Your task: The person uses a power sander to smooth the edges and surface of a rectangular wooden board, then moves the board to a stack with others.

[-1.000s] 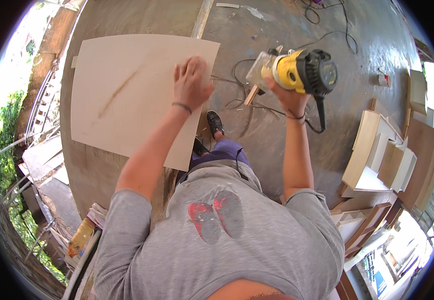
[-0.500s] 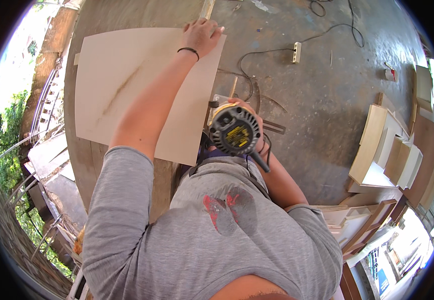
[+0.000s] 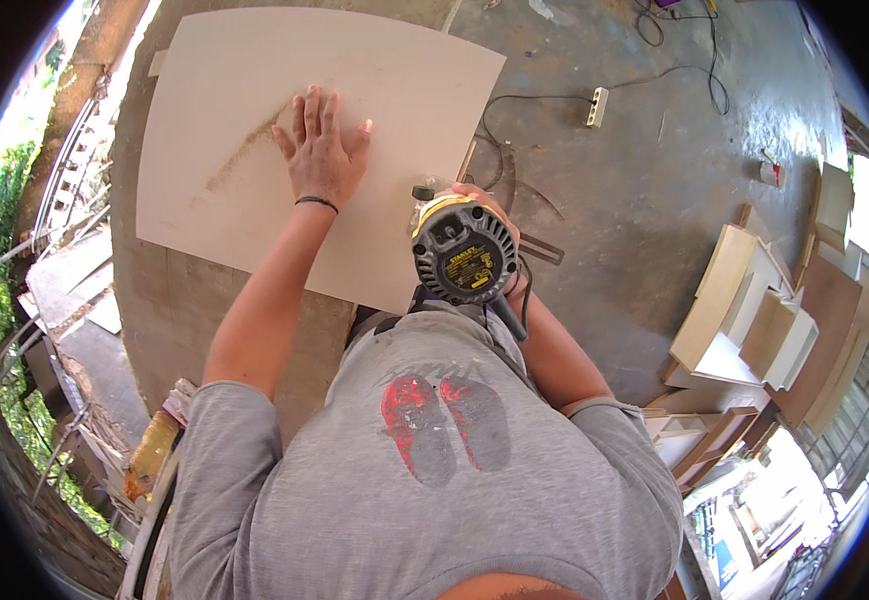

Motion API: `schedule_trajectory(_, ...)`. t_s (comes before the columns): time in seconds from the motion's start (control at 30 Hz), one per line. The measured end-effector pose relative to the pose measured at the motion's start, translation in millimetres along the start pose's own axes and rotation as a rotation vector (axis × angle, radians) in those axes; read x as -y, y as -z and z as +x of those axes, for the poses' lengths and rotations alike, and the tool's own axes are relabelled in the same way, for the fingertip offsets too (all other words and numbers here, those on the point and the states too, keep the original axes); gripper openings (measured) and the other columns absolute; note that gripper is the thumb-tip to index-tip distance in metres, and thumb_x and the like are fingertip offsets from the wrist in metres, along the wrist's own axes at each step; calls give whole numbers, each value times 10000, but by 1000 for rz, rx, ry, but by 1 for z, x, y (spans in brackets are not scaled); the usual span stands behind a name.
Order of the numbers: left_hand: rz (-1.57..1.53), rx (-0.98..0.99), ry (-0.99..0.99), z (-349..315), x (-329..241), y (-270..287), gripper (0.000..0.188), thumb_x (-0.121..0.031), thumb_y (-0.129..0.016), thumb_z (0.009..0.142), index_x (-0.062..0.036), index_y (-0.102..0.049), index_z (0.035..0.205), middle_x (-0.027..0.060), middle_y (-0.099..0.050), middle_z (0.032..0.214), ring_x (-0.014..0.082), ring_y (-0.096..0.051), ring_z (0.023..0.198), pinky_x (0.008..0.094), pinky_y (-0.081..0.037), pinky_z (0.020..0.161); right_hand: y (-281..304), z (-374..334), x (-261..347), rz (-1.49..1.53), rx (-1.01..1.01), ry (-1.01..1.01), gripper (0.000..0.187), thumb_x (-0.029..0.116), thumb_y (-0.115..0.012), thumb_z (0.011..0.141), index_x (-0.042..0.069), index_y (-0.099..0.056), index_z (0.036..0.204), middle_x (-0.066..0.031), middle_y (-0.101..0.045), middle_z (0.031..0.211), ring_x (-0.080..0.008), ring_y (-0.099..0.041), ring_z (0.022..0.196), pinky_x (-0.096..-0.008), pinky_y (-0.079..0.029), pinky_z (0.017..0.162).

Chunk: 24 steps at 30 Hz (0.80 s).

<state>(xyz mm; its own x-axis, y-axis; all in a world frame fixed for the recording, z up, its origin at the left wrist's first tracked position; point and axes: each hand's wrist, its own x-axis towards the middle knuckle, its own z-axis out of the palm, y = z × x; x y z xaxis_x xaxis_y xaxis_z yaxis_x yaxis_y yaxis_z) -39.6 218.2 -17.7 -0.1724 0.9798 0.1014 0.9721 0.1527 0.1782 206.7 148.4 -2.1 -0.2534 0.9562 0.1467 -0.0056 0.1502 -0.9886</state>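
Observation:
A large pale board lies before me, with a streak of brown dust across its middle. My left hand rests flat on it, fingers spread, just right of the dust. At the board's right edge, close to my waist, my right hand grips a yellow and black power router. Its round motor top faces up, and the tool hides most of my fingers. The base and bit are hidden beneath the body. The router's black cord hangs beside my right wrist.
On the concrete floor a power strip lies with its black cable running to the left and back. Wooden cabinet pieces stand at right, near a small white and red tub. A slotted metal bar sticks out beyond the router.
My left hand has come back from the board's far right corner to its middle. The board has turned, its far right corner shifting rightward. The router stays in my right hand.

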Motion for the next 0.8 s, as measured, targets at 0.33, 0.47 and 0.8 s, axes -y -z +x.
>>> schedule_trajectory(0.33,4,-4,-22,-1,-3,5,623,-495,-472,923,-136,-380,1424,70,-277,1533,290,-196,1435,570,-111,1133,20,35,-24,-120,13,-133,664,256,-788,762,60,-447,1297,-75,-615,1087,-190,-575,1040,-365,-456,954)
schedule_trajectory(0.47,18,4,-20,-2,-4,7,629,-497,-473,923,-140,-372,1431,68,-274,1535,285,-195,1434,550,-117,1137,37,75,-23,-344,60,35,527,241,-797,746,62,-561,1181,-45,-641,1044,-168,-595,993,-359,-463,929)
schedule_trajectory(0.8,46,22,-14,-1,-8,13,624,-494,-453,932,-134,-371,1435,68,-264,1540,278,-180,1437,475,-118,1159,60,186,21,-433,-32,313,481,167,-885,600,30,-654,999,-52,-693,909,-150,-668,798,-290,-550,756)
